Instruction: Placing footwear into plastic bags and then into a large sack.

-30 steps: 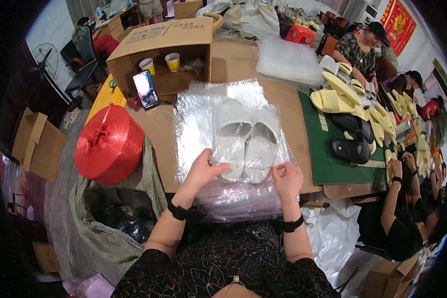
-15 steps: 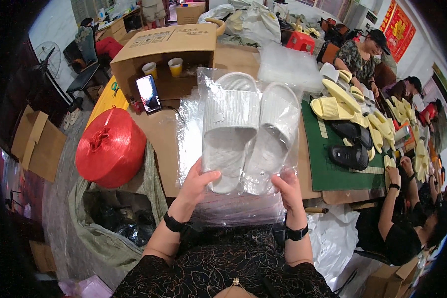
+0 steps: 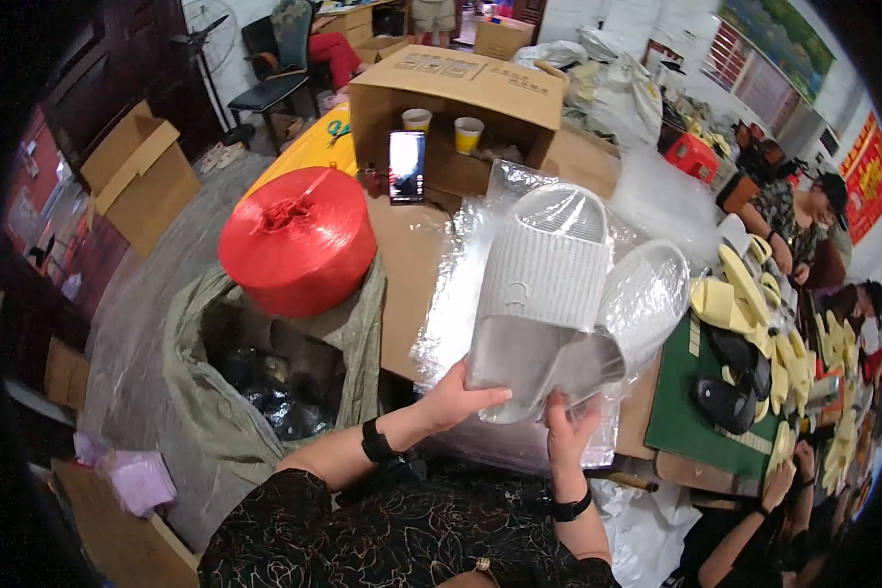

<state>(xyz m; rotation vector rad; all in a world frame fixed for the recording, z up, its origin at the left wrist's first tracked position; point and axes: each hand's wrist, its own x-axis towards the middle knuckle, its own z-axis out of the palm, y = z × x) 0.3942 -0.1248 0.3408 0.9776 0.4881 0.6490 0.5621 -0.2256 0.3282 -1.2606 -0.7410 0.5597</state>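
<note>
A pair of pale grey slide slippers [image 3: 542,279] lies in a clear plastic bag, held up over the table in front of me. My left hand [image 3: 464,396] grips the heel of the left slipper, thumb on top. My right hand [image 3: 570,429] pinches the bag's lower end near the heel of the right slipper [image 3: 649,292]; that slipper is tilted and partly behind the left one. Beneath them, a stack of clear plastic bags [image 3: 451,318] covers part of the cardboard-topped table.
A red twine roll [image 3: 299,240] sits left, above an open woven sack [image 3: 191,367] of dark wrapped items. Behind stand a phone [image 3: 407,167] and an open carton [image 3: 456,73] with cups. At right, yellow and black slippers [image 3: 723,404] lie by a green mat [image 3: 691,421]; co-workers sit there.
My view has turned left, so the scene sits further right. The bagged slippers have tilted and the right one has swung outward. My right hand has moved closer to my left.
</note>
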